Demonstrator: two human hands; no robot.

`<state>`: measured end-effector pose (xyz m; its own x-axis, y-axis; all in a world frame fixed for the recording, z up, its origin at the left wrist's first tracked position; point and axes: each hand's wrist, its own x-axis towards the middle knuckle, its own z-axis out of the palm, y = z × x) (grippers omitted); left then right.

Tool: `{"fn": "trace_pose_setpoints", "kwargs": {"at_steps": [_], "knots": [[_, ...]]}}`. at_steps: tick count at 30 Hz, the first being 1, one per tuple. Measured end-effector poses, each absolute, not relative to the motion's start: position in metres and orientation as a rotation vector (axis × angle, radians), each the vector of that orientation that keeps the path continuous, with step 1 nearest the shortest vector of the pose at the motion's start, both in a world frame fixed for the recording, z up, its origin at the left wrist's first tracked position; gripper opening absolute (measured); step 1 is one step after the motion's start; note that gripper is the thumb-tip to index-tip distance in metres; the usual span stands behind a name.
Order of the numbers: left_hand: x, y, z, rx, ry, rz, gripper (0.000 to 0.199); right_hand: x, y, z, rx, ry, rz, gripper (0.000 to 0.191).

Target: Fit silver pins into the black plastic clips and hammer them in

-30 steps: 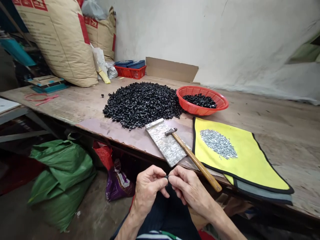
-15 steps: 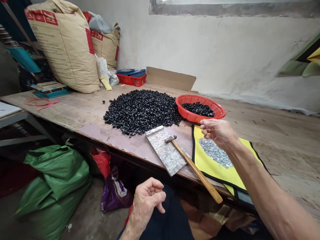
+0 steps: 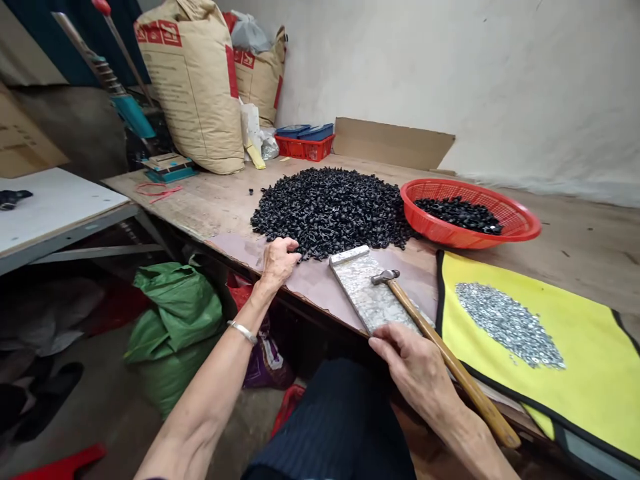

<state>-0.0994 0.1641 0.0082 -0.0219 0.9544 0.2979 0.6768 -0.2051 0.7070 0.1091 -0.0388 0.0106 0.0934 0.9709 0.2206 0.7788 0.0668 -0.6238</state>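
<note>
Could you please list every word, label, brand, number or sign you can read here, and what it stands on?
Nothing reads with certainty.
Front paper sack: white marks on red, small print, too blurred.
Rear paper sack: similar, too small.
Cardboard box: faint marks, unreadable.
Purple bag: pale marking, unreadable.

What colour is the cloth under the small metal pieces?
The cloth is bright yellow with a black edge, seen best in the current head view.
</note>
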Motion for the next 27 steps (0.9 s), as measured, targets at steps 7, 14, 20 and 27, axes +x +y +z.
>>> {"fn": "trace_pose_setpoints", "kwargs": {"at_steps": [7, 14, 20, 27], "knots": [[-0.09, 0.162, -0.003, 1.95, 1.634, 0.999, 0.017, 0.107, -0.035, 0.004, -1.714, -1.741, 0.19, 0.02], [-0.088, 0.17, 0.0, 1.68, 1.337, 1.215, 0.017, 0.107, -0.034, 0.004, -1.724, -1.679, 0.322, 0.019], [-0.058, 0.139, 0.025, 1.276, 1.034, 1.325, 0.022, 0.11, -0.034, 0.011, -1.718, -1.587, 0.514, 0.02], [-0.033, 0.02, 0.031, 0.492, 0.606, 1.036, 0.03, 0.098, -0.058, 0.032, -1.496, -1.237, 0.893, 0.023]]}}
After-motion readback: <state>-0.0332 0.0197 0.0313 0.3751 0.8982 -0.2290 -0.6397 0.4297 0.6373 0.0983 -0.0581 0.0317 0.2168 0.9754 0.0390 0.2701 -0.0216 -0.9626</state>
